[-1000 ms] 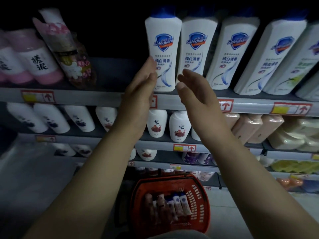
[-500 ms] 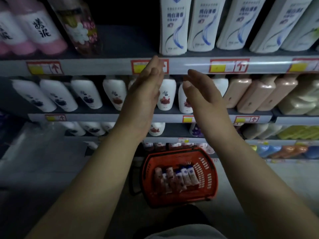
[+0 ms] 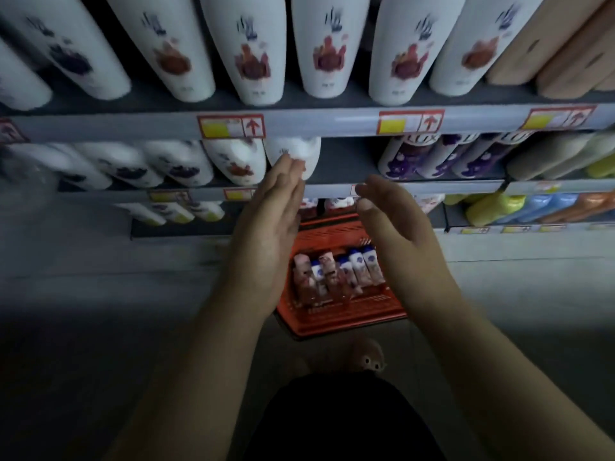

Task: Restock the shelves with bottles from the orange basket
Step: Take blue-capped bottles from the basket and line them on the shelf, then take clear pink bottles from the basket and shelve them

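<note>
Both hands are empty. The left hand (image 3: 269, 227) is flat with its fingers straight. The right hand (image 3: 396, 234) is loosely cupped, palm facing the left. The wide gap between them suggests they are set to take a bottle from two sides, or to steady one on a shelf. They hover over the basket (image 3: 342, 319), which stands on the floor at the foot of the shelves, probably so stock is within reach. The bottles (image 3: 332, 271) lie side by side across the basket's middle, caps toward the shelves. There seem to be about six, but blur prevents a sure count. On the top shelf (image 3: 332, 123) seven white bottles (image 3: 256, 48) stand in a row along the front edge, labels outward for shoppers. Five have red prints and the two at the left end have dark ones. Its rail carries three whole tags (image 3: 231, 126). On the shelf below, three purple bottles (image 3: 429, 158) stand toward the right, with a bare stretch to their left that looks like the slot to refill.
</note>
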